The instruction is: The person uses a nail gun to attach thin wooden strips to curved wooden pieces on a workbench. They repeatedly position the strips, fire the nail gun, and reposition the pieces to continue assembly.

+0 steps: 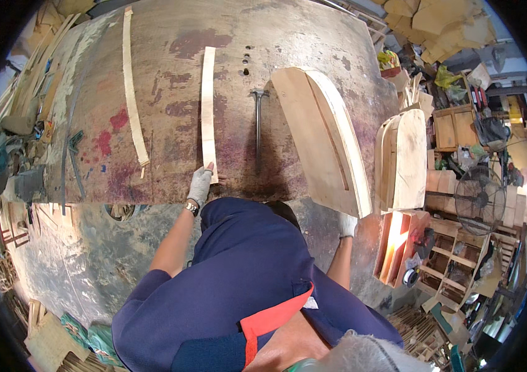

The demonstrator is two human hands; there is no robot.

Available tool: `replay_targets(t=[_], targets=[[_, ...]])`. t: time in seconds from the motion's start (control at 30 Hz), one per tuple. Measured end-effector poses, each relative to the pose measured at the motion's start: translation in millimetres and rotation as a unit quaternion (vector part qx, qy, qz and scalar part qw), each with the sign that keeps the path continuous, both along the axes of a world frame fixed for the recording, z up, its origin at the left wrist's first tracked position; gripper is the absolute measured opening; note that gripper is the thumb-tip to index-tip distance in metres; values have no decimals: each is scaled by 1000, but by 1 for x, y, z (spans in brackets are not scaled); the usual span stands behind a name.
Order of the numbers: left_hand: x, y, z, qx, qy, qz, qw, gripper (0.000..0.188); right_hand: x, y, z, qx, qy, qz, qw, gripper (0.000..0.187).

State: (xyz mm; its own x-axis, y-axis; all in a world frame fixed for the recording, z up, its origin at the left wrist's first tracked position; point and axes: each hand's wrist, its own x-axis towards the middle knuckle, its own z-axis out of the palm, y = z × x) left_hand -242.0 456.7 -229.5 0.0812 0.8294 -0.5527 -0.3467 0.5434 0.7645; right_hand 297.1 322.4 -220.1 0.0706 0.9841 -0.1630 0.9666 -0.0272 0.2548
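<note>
My left hand (200, 186), in a pale work glove, is closed on the near end of a thin wooden strip (208, 111) lying on the worn table (170, 142). Bare fingertips poke out of the glove. To the right, a large curved wooden panel (319, 142) with a pale, layered edge rests on the table, its near end reaching past the table edge. My gloved right hand (347, 224) is at that near end; the panel hides its fingers. Between strip and panel lies a hammer (258, 130) with a long metal handle.
Another thin strip (130, 87) lies farther left. Beyond the panel stands a smaller rounded wooden piece (401, 161), with reddish wooden blocks (395, 248) nearer me. A black fan (479, 198) and wooden racks (452, 260) crowd the right. Tools and a vise-like machine (28, 185) sit at left.
</note>
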Motion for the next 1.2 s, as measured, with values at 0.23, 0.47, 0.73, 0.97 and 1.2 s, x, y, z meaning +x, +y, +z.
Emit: replay_targets(t=[0.23,0.47,0.73,0.97,1.2], targets=[[-2,11,-10,-131,32,44,990,42,-75,5,52,2,315,-210,925,59],[7,6,-5,-101,82,81,988,44,-131,43,67,288,513,-339,735,65],[10,7,4,-113,118,86,983,42,-121,89,71,270,806,-458,258,62],[6,9,7,-136,112,83,981,40,-131,102,77,204,836,-482,166,73],[13,8,17,-150,133,103,974,45,-133,163,105,146,837,-518,101,81]])
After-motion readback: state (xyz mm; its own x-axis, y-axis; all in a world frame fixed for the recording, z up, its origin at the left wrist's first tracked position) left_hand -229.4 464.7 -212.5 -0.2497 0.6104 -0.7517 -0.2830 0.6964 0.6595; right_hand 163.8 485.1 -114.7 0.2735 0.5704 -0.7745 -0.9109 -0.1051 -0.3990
